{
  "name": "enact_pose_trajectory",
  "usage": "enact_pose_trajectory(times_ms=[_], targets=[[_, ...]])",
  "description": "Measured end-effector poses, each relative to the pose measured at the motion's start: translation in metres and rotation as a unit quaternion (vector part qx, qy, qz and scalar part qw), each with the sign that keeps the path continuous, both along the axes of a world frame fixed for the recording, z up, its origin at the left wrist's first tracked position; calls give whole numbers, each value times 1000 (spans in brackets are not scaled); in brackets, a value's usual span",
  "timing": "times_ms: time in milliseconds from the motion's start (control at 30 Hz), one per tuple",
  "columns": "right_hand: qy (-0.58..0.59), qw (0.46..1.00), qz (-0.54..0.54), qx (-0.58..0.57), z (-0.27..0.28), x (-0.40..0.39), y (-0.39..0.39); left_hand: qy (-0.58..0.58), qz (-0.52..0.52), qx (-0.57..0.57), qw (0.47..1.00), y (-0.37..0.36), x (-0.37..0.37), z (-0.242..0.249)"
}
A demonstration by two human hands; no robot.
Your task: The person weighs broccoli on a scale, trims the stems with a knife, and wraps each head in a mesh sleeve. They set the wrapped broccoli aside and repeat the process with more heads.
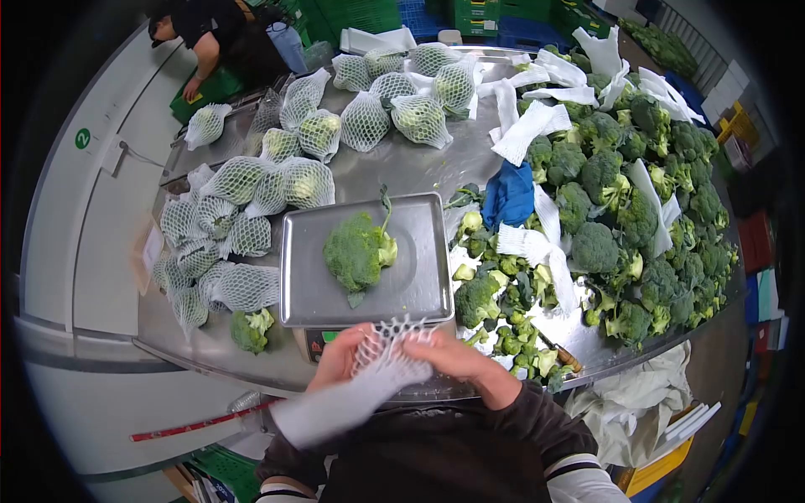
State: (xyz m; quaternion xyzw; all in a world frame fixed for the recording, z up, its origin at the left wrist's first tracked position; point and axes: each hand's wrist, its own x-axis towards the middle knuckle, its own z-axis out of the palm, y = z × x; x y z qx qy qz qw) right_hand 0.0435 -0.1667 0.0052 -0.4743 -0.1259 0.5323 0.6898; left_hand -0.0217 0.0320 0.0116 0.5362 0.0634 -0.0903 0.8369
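Note:
A white foam net sleeve [369, 386] is stretched between my two hands at the table's front edge. My left hand [340, 356] is closed on the sleeve's left side, and my right hand [449, 356] grips its right side, near the open mesh end. Just beyond them, a broccoli head [354, 254] with a pale stem and a leaf lies on the metal tray [419, 293] of a scale. A loose broccoli head [250, 330] rests to the left of the scale, beside net-wrapped heads.
Net-wrapped heads [309, 182] cover the left and back. Unwrapped broccoli [595, 243] is heaped at right with loose white sleeves [532, 130], a blue cloth [507, 194] and a knife [563, 354]. Another person [218, 42] bends over a green crate at back left.

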Motion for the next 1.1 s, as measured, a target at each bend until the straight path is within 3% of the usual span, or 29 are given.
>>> enact_pose_trajectory(times_ms=[33,67,100,200,233,300,333,367,433,533,567,600,633,667,700,767,833,867,900,933,967,1000,1033,1100], targets=[[-27,997,-58,49,-10,6,1,-180,-78,247,949,-2,-1,4],[51,992,-85,81,-9,13,1,141,-38,-46,988,-4,-8,-3],[128,979,-112,113,-9,19,1,140,-41,-46,988,0,-12,-11],[71,993,-61,75,-17,22,5,168,-135,104,971,19,-11,-23],[70,993,-64,76,-19,22,6,221,-59,127,965,13,-4,-8],[-188,981,-32,-42,-19,22,9,121,38,350,928,30,0,-19],[-272,957,-64,-72,-12,24,12,66,78,392,914,37,1,-23],[-271,958,-65,-72,-11,26,18,67,77,392,914,40,3,-30],[-426,866,-217,-145,-10,31,31,-87,217,349,908,42,17,-32],[-472,822,-269,-172,4,47,50,-67,282,378,879,54,46,-38],[-498,792,-303,-180,9,55,57,-67,282,380,878,79,55,-73],[-497,792,-306,-178,11,65,65,23,250,180,951,118,70,-127],[-504,782,-313,-189,11,77,73,113,203,-30,972,115,85,-112],[-512,771,-320,-201,8,82,79,147,108,-273,945,109,77,-94],[-513,770,-324,-199,2,84,83,18,4,-485,875,93,77,-80],[-505,798,-260,-202,-8,89,91,-55,45,-279,958,77,73,-55],[-542,772,-276,-186,19,69,75,81,155,-509,843,62,60,-29],[-580,763,-262,-108,32,56,63,7,183,-172,968,90,57,-71],[-611,753,-243,-29,42,43,52,-56,93,-47,993,103,58,-70],[-608,758,-234,-29,50,32,45,-120,138,135,974,73,55,-36],[-605,768,-208,-20,58,24,40,-180,174,315,915,40,51,0],[-604,776,-183,-11,62,20,35,-177,181,315,915,34,45,2],[-603,778,-178,-9,64,22,30,-94,182,203,957,28,38,3],[-392,908,-80,-124,66,31,20,73,168,-32,983,17,24,2]])
